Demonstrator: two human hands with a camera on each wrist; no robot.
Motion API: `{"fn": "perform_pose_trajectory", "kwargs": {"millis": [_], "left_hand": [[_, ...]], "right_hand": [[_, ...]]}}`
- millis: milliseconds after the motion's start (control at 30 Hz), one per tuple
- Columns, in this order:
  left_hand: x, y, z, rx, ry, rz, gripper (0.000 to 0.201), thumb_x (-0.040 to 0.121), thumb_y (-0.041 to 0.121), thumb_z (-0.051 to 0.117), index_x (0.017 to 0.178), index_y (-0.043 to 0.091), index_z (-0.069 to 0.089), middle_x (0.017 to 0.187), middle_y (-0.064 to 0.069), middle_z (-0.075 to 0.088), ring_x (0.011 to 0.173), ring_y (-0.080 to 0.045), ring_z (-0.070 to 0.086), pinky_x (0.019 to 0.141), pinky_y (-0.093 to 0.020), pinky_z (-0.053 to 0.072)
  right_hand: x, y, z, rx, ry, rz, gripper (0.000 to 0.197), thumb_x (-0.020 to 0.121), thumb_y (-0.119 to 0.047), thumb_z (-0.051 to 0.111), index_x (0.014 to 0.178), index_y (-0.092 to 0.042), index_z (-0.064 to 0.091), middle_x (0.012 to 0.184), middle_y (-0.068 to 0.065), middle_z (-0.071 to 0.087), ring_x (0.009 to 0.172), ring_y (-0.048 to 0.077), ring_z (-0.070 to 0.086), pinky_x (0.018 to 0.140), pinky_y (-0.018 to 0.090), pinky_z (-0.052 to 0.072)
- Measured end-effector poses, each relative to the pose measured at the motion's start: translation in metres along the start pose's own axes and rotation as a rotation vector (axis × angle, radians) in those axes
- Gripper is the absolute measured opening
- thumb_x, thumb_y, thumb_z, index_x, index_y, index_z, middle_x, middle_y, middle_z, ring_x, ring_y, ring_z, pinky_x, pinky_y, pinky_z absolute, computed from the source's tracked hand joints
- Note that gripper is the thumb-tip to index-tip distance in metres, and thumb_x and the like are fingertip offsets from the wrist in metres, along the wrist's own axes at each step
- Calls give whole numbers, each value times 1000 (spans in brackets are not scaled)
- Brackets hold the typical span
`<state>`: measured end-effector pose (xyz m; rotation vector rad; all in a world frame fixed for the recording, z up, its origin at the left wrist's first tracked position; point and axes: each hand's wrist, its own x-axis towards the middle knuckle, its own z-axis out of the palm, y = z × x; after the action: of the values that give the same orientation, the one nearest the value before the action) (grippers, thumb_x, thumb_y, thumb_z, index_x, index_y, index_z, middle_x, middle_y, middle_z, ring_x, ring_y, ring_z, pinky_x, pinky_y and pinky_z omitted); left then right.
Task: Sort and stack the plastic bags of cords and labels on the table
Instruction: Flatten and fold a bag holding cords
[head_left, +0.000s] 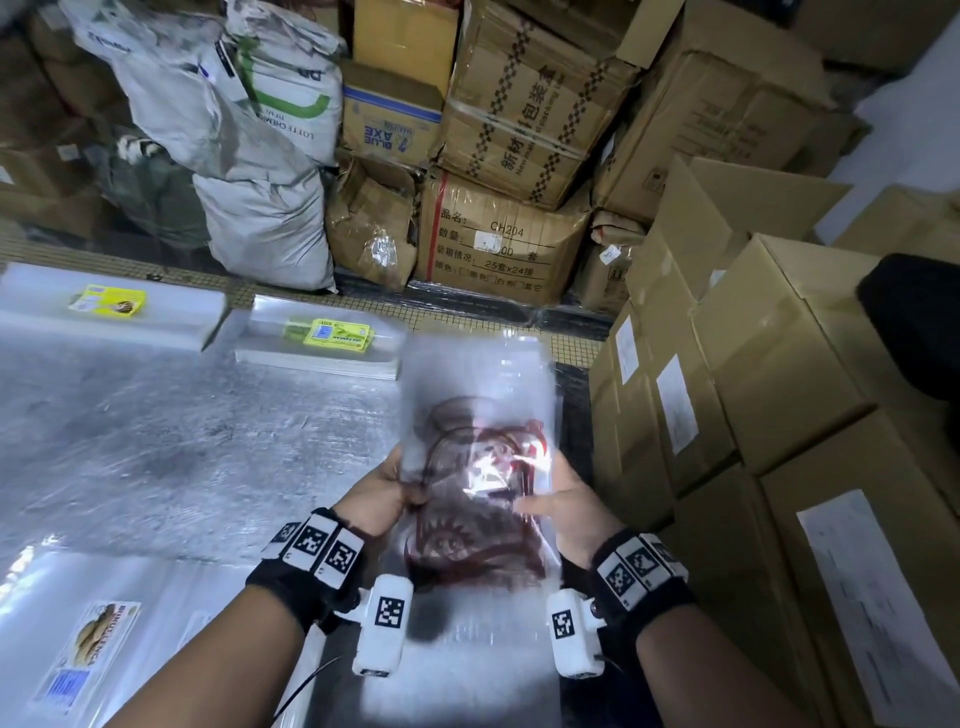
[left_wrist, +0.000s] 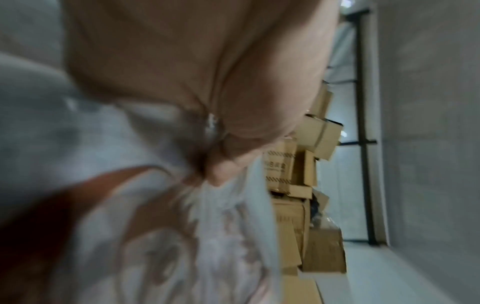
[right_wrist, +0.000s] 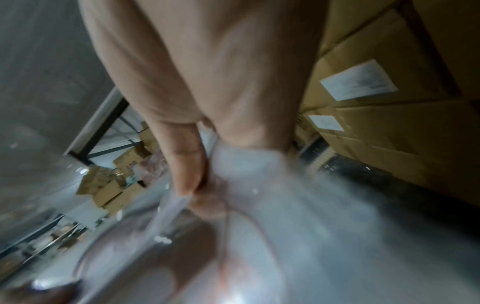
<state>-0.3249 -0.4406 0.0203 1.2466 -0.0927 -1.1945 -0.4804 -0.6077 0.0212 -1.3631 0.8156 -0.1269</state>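
1. Above the near right part of the table (head_left: 156, 426): clear bag of dark red cords (head_left: 480, 467), lifted, long axis pointing away, motion-blurred.
2. Left hand (head_left: 382, 493) pinching bag's left edge, thumb on top; right hand (head_left: 563, 506) pinching right edge, thumb over plastic. Both hands closed on same bag; wrist views blurred but agree.
3. Beyond the bag, at far table edge: flat stack of clear bags with yellow label (head_left: 332, 332) on top. Further left of it, second stack with yellow label (head_left: 109, 300). Looks like two sorted piles already formed.
4. Left of the bag, near corner: printed label bags (head_left: 88, 654) lying flat, probably unsorted or a third pile, cannot tell.
5. Judged mid-task: cord bag in hand not yet placed; no cord pile visible on the table; near-corner bags possibly left.
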Motion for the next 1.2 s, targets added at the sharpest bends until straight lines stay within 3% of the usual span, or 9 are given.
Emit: {"fn": "perform_pose_trajectory", "kwargs": {"millis": [100, 300, 467, 733, 867, 967, 1067, 1133, 1200], "left_hand": [[-1, 14, 9, 76, -14, 196, 45, 84, -24, 45, 108, 12, 60, 88, -7, 74, 86, -28, 67, 69, -35, 58], [1, 25, 24, 140, -67, 315, 64, 87, -26, 34, 129, 20, 52, 123, 7, 66, 100, -8, 66, 70, -19, 53], [4, 18, 2, 87, 3, 107, 26, 81, -21, 50, 88, -1, 65, 92, -25, 66, 81, -32, 65, 77, -39, 55], [2, -26, -32, 222, 64, -257, 60, 62, 5, 77, 117, -12, 59, 105, -31, 68, 99, -43, 64, 104, -60, 41], [-8, -28, -30, 244, 40, -297, 30, 89, -1, 59, 117, -13, 59, 79, -20, 71, 57, -23, 69, 58, -27, 59], [-17, -22, -24, 206, -95, -303, 40, 87, 4, 63, 125, -7, 57, 104, -25, 70, 89, -34, 72, 84, -40, 57], [-31, -9, -22, 210, -217, -328, 32, 62, 25, 89, 72, -1, 72, 47, -14, 61, 36, -17, 58, 39, -20, 43], [-37, -7, -23, 169, -260, -336, 59, 34, 28, 96, 68, -7, 63, 37, -11, 50, 28, -17, 47, 36, -18, 38], [-31, -22, -27, -28, -238, -265, 60, 41, 11, 90, 87, -14, 61, 56, -21, 59, 43, -27, 57, 47, -26, 50]], "right_hand": [[5, -9, -2, -62, 35, -147, 83, 82, 16, 54, 151, -24, 31, 154, -3, 39, 143, 12, 34, 121, 44, 28], [6, -31, 2, -171, 131, -266, 77, 89, 4, 57, 155, -18, 25, 155, -13, 31, 143, 7, 29, 122, 39, 21], [4, -36, -19, -26, -149, 18, 63, 87, 17, 56, 137, -20, 44, 137, 4, 57, 126, 21, 55, 105, 35, 44], [-8, 31, -23, 109, -271, 239, 114, 59, -10, 87, 154, -35, 28, 152, 3, 46, 138, 26, 45, 118, 52, 30], [-15, 50, -23, 94, -246, 224, 120, 50, -2, 80, 154, -33, 30, 153, -3, 44, 138, 19, 46, 120, 47, 26], [-21, 48, -21, 61, -230, 214, 114, 57, 2, 74, 155, -34, 28, 158, -11, 34, 143, 12, 34, 122, 40, 20], [-28, 41, -18, 21, -161, 223, 106, 66, 10, 62, 156, -29, 22, 156, -14, 27, 144, 9, 27, 119, 31, 21], [-31, 40, -15, 56, -137, 230, 113, 61, 6, 63, 159, -23, 14, 163, -7, 18, 148, 14, 22, 121, 33, 21], [-32, 37, -12, 87, -101, 227, 103, 72, 12, 56, 159, -20, 11, 163, -2, 18, 148, 17, 25, 119, 31, 24]]}}
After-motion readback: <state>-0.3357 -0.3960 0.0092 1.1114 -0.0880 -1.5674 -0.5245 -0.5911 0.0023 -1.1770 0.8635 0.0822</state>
